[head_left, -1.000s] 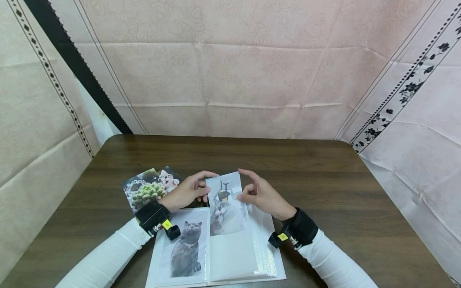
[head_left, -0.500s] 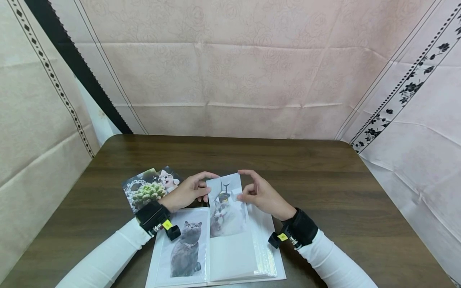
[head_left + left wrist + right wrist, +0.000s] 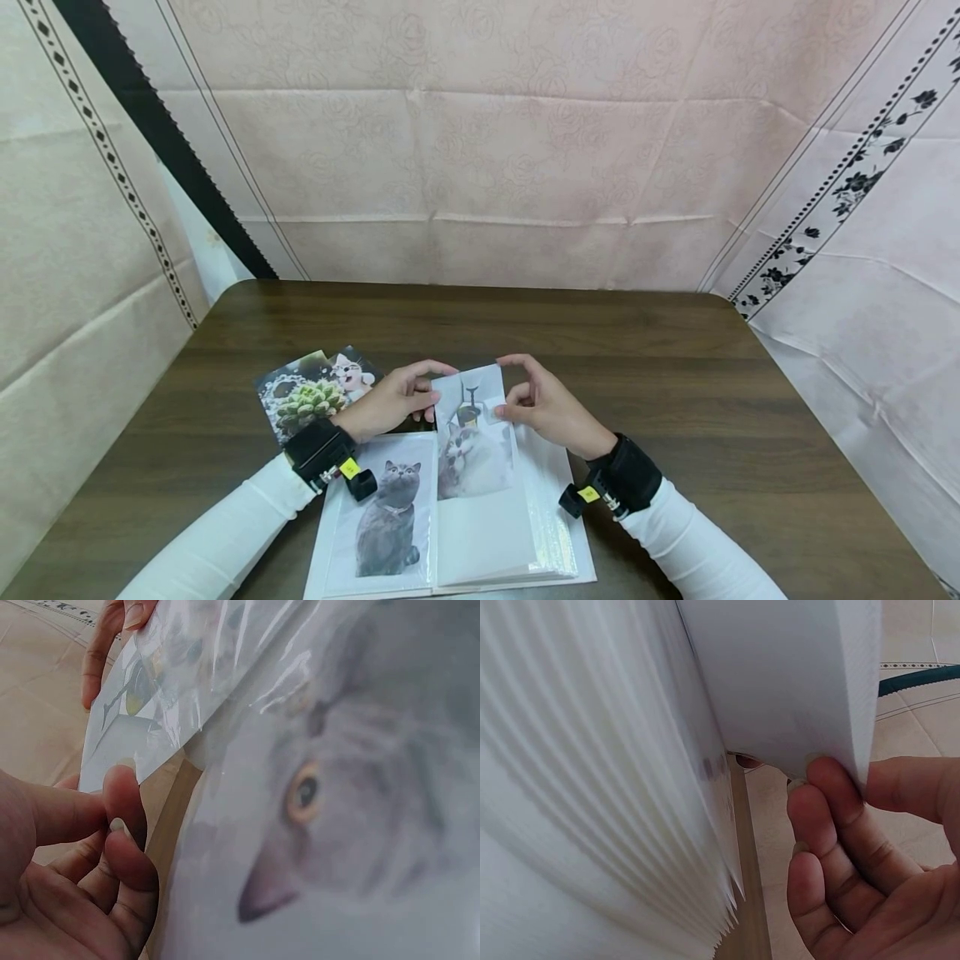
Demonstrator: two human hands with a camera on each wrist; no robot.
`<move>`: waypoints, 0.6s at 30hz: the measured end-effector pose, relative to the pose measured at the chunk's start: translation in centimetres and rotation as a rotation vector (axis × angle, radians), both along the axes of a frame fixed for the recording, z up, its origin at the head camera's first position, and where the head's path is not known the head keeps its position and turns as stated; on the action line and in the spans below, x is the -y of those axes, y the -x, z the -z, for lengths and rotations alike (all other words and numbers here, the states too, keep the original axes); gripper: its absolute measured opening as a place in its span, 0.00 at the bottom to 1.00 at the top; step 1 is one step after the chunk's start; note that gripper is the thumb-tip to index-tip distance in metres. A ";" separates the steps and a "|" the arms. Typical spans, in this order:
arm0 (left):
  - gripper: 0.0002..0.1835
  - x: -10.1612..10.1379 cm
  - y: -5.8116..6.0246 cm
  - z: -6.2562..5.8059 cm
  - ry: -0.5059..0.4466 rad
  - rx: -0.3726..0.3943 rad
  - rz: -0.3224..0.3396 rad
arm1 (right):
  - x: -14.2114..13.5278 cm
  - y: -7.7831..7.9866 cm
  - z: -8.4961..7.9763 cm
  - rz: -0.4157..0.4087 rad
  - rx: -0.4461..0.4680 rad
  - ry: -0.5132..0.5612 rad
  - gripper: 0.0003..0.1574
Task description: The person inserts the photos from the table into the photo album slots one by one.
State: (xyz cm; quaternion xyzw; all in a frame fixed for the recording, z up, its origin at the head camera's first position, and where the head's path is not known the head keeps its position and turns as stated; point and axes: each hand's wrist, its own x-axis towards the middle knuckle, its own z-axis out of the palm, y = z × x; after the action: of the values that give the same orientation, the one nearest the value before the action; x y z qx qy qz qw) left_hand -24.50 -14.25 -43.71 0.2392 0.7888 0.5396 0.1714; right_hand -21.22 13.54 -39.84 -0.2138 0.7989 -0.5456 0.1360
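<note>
A photo album (image 3: 487, 537) lies open on the table, a grey cat picture (image 3: 388, 525) in its left page. A photo (image 3: 480, 454) of a pale cat and a glass is partly inside the clear sleeve of the right page, its upper part sticking out beyond the top edge. My left hand (image 3: 393, 398) pinches the photo's upper left side. My right hand (image 3: 551, 408) holds its upper right side, index finger at the top corner and thumb on the front. In the right wrist view, the photo's white back (image 3: 787, 682) stands beside the fanned album pages (image 3: 607, 765).
Left of the album lie loose photos: a succulent picture (image 3: 307, 404) and a white kitten picture (image 3: 351, 375) partly under it. The left forearm passes over their near edge. The wooden table (image 3: 637, 358) ends at patterned cloth hangings (image 3: 480, 167).
The photo has slid slightly down into the sleeve, toward the person. Both hands keep their hold, the fingertips at its top edge moving down a little with it.
</note>
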 end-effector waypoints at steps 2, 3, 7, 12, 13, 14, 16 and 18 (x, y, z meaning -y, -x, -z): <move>0.20 0.0 0.0 0.0 0.002 0.001 -0.001 | 0.0 0.0 0.0 -0.001 0.001 0.003 0.42; 0.20 0.0 0.0 0.0 0.001 0.001 -0.001 | 0.0 0.0 0.0 -0.001 0.001 0.002 0.42; 0.20 0.0 -0.1 -0.1 0.000 0.001 -0.001 | 0.0 0.0 0.1 -0.004 -0.001 0.003 0.41; 0.20 -0.1 -0.2 -0.2 -0.001 -0.002 0.004 | 0.0 0.1 0.2 -0.006 0.000 0.012 0.40; 0.20 -0.1 -0.2 -0.2 -0.001 -0.003 0.004 | 0.0 0.0 0.2 -0.004 0.000 0.011 0.40; 0.20 -0.1 -0.2 -0.2 0.000 -0.004 0.004 | 0.0 0.0 0.2 -0.004 0.001 0.012 0.40; 0.20 -0.1 -0.2 -0.2 0.000 -0.005 0.004 | 0.0 0.0 0.2 0.000 0.001 0.011 0.40; 0.20 -0.1 -0.2 -0.2 0.000 -0.005 0.004 | 0.0 -0.1 0.1 0.003 0.000 0.008 0.40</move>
State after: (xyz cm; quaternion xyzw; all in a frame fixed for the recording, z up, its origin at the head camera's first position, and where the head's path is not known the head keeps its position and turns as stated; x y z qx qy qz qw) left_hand -24.27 -14.18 -43.46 0.2423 0.7889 0.5384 0.1704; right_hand -21.16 13.53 -39.91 -0.2130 0.7971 -0.5489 0.1343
